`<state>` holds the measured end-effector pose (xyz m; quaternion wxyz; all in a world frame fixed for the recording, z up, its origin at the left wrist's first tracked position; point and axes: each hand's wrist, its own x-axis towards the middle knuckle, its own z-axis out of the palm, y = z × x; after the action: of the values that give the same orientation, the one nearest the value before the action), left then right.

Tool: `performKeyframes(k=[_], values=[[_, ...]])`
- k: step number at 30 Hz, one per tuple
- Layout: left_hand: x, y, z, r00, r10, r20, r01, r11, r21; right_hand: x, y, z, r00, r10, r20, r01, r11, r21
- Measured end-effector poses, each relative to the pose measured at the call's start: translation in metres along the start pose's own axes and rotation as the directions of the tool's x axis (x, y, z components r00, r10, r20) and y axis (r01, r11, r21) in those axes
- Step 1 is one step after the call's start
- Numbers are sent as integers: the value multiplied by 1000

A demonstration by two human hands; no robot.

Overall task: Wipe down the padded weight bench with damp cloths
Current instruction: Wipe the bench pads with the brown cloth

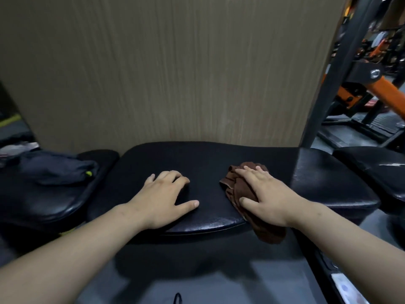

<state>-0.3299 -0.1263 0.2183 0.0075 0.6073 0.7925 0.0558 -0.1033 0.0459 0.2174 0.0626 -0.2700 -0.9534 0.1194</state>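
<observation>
Padded bench (203, 163) bears left grip (166, 194) flat, empty, right grip (265, 194) flat on brown cloth (231, 183) (dark bag (59, 170) leftward).

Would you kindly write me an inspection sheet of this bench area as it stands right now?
Surface: black bench pad, sheen near its front edge.
Job's things: brown cloth bunched on the pad's right part, one end hanging over the front edge; no second cloth seen.
Clutter: dark fabric bundle lying on the left pad.
Grippers: left hand rests on the bench pad, fingers spread; right hand presses flat on the brown cloth.
Cables: none certain; small black loop at the bottom edge, unclear.
Surroundings: wood-grain panel behind; orange and black gym frame to the right.
</observation>
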Motion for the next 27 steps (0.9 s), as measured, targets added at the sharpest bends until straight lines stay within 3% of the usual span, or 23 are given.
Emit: performKeyframes(k=[13,17,22,27], values=[[-57,-125,-27,970,-118,-215,137,987,80,33,-64,13,964,-258,-66,265,954,140],[-71,-177,-46,933,-211,-292,248,964,98,44,-80,21,955,-294,-48,298,937,185],[-83,-243,-58,839,-466,-280,486,874,1,52,-100,26,942,-330,-64,336,921,197],[-84,-282,-62,824,-528,-208,522,849,-85,66,-122,41,929,-364,-64,370,908,199]])
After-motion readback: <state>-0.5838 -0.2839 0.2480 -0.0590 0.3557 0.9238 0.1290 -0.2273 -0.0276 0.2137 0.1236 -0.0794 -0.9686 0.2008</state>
